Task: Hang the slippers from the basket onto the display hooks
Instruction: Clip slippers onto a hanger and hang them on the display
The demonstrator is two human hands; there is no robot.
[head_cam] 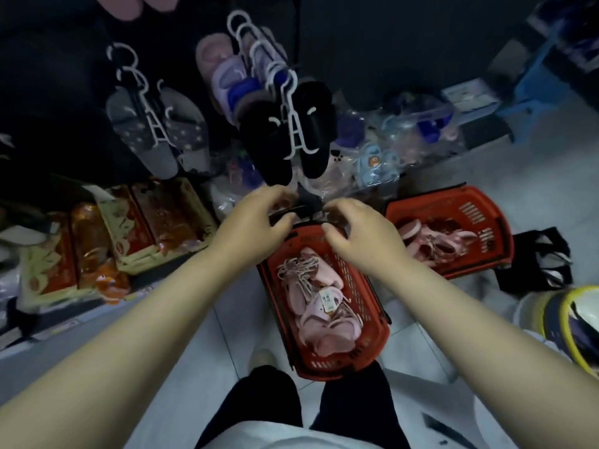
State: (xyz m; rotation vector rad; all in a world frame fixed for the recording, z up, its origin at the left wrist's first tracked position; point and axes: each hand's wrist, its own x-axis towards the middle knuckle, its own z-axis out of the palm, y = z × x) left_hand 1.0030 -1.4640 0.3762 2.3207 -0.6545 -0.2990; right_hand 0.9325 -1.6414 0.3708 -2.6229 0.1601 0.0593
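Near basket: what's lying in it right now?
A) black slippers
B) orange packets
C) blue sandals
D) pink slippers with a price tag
D: pink slippers, one bearing a white price tag, lie in the near basket.

Pale tiled floor (201,351) underfoot. A red basket (372,306) stands on it right in front, pink slippers (324,332) heaped inside; a second red basket (479,215) sits just beyond to the right, also with pink pairs in it. A black bag (534,254) lies beside that one, and a heap of plastic-wrapped slippers (411,137) is piled against the dark wall
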